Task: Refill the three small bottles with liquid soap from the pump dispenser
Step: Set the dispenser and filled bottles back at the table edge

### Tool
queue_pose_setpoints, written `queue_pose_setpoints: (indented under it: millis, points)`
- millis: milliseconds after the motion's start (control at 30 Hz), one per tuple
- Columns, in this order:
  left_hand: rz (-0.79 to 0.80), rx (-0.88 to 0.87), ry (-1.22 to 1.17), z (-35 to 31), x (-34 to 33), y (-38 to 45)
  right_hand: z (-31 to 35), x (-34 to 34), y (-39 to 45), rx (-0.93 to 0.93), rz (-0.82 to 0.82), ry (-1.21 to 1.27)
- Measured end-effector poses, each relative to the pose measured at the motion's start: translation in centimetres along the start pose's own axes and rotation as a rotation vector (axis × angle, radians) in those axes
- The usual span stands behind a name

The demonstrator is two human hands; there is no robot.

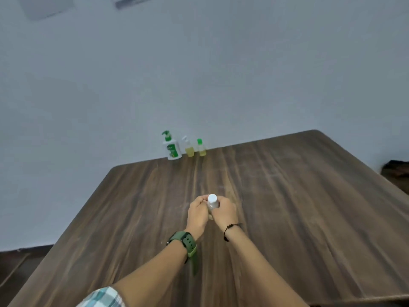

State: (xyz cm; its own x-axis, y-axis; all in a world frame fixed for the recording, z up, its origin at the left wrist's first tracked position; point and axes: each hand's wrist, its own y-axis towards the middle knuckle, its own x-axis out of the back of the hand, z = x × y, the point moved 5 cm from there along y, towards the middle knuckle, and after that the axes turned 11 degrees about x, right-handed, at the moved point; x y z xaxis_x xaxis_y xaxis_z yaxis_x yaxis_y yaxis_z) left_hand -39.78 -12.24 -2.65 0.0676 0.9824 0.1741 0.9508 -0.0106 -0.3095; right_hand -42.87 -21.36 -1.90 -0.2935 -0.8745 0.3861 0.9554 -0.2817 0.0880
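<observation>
Two hands: your left hand (197,212) and right hand (225,212) curl round the white-capped bottle (212,202) at mid-table (309,207).
Far edge: pump dispenser (172,147), clear-capped bottle (188,147), green-capped bottle (201,148), seemingly part-filled.

White-capped small bottle (212,202) upright at mid-table, capped, pump dispenser (172,147) white with green pump at far edge by wall, two small bottles of yellowish liquid beside it, clear-topped (188,147), green-capped (201,148)
</observation>
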Motion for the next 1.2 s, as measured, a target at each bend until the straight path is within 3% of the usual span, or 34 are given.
queue_pose_setpoints:
  millis: [300, 667, 1033, 1200]
  points:
    - [-0.038, -0.04, -0.041, -6.3, -5.2, 11.1, 0.6, 3.9, 14.1, 0.116, 0.061, -0.089]
    - [-0.061, -0.037, -0.111, -11.4, -8.7, 25.2, -0.9, 3.1, 29.5, 0.17, 0.104, -0.091]
    - [-0.066, 0.031, -0.201, -10.7, -10.4, 38.7, -6.6, -2.2, 42.6, 0.143, 0.143, -0.119]
    - [0.025, 0.099, -0.234, -9.0, -11.2, 42.0, -9.1, -4.5, 45.5, 0.151, 0.155, -0.166]
